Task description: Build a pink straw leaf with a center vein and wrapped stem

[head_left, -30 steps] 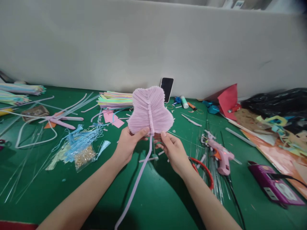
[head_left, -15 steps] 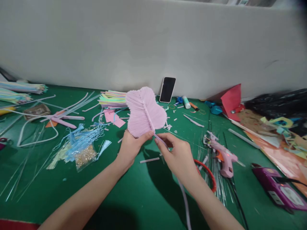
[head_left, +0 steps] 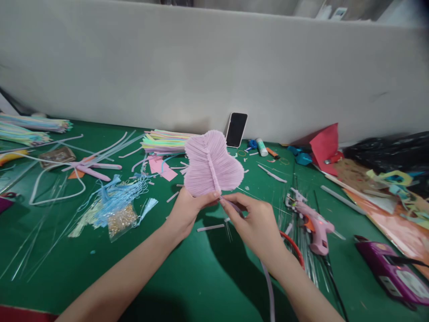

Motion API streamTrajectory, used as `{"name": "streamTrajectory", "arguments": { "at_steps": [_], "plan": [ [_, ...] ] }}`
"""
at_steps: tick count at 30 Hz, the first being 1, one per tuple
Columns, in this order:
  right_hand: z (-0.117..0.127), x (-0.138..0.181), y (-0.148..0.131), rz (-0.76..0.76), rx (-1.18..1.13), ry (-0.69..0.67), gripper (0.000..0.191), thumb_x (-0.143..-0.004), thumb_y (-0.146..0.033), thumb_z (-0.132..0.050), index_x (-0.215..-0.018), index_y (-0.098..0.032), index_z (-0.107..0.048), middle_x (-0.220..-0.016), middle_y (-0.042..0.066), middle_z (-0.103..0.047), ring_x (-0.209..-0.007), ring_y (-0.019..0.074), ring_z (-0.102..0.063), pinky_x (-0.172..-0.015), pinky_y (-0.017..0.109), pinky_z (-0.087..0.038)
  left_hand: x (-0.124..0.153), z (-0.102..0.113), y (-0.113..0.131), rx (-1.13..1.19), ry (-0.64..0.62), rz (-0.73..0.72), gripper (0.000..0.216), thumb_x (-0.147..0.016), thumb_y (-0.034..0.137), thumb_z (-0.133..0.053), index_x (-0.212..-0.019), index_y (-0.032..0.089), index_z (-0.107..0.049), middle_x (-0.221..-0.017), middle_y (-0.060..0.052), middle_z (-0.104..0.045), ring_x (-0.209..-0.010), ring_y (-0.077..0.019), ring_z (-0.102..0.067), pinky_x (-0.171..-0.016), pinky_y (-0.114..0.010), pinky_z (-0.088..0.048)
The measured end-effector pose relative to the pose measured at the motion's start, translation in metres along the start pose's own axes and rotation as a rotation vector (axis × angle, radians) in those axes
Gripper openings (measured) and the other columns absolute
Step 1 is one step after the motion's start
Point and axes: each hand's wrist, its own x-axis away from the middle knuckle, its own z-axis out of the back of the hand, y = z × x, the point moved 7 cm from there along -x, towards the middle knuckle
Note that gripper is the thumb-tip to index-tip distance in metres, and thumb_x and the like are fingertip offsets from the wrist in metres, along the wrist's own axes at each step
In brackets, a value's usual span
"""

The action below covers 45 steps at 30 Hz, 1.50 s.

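Observation:
A fuzzy lilac pipe-cleaner leaf shape (head_left: 211,163), lobed like a butterfly wing with a central rib, is held upright above the green table (head_left: 201,277). My left hand (head_left: 187,210) pinches its lower edge between thumb and fingers. My right hand (head_left: 256,223) is closed on the lilac stem (head_left: 268,286) just under the leaf; the stem runs down past my right wrist and out of the frame's lower edge.
A pink glue gun (head_left: 313,221), thin wires and a red ring (head_left: 295,250) lie right of my hands. A purple power strip (head_left: 390,270) sits far right. A black phone (head_left: 236,129) leans on the wall. Tassels and beads (head_left: 117,210), pipe-cleaner bundles (head_left: 164,141) lie left.
The stem swung from hanging on the left of my hands to running under my right wrist. My right hand closed on the stem. The leaf tilted, then came back nearly upright.

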Motion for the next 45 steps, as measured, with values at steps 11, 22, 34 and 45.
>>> {"name": "streamTrajectory", "arguments": {
  "at_steps": [11,22,34,45],
  "plan": [
    [0.003,-0.006,0.015,-0.054,-0.099,0.021,0.018,-0.084,-0.034,-0.063,-0.081,-0.022,-0.075,-0.073,0.0,-0.074,-0.059,0.0138,-0.061,-0.059,0.025,-0.045,-0.002,0.001,0.006,-0.049,-0.018,-0.031,0.038,-0.068,0.02,-0.081,-0.105,0.015,-0.07,-0.115,-0.011,-0.07,-0.103,-0.0251,-0.065,-0.085,-0.034,-0.053],
    [-0.003,-0.012,0.038,-0.195,-0.426,-0.107,0.024,-0.077,-0.042,-0.07,-0.07,-0.02,-0.074,-0.061,0.001,-0.068,-0.057,0.014,-0.059,-0.055,0.025,-0.045,0.002,-0.004,0.002,0.063,-0.084,0.108,0.033,-0.067,0.02,-0.083,-0.098,0.015,-0.073,-0.092,-0.005,-0.073,-0.085,-0.0161,-0.065,-0.077,-0.027,-0.052],
    [-0.028,-0.007,0.024,-0.215,-0.631,0.01,0.033,-0.082,-0.048,-0.063,-0.072,-0.017,-0.067,-0.059,-0.001,-0.057,-0.049,0.0099,-0.048,-0.049,0.023,-0.041,0.006,-0.007,0.003,0.212,0.008,0.092,0.02,-0.066,0.025,-0.083,-0.073,0.013,-0.068,-0.069,0.001,-0.062,-0.065,-0.0101,-0.053,-0.066,-0.025,-0.045],
    [-0.026,0.011,0.007,-0.125,-0.487,0.399,0.037,-0.082,-0.04,-0.067,-0.115,-0.025,-0.064,-0.111,0.006,-0.062,-0.102,0.019,-0.059,-0.088,0.033,-0.048,0.009,-0.004,0.0,0.29,0.161,0.07,0.022,-0.068,0.025,-0.081,-0.084,0.022,-0.067,-0.087,0.002,-0.065,-0.089,-0.0153,-0.058,-0.076,-0.025,-0.043]
  ]
}}
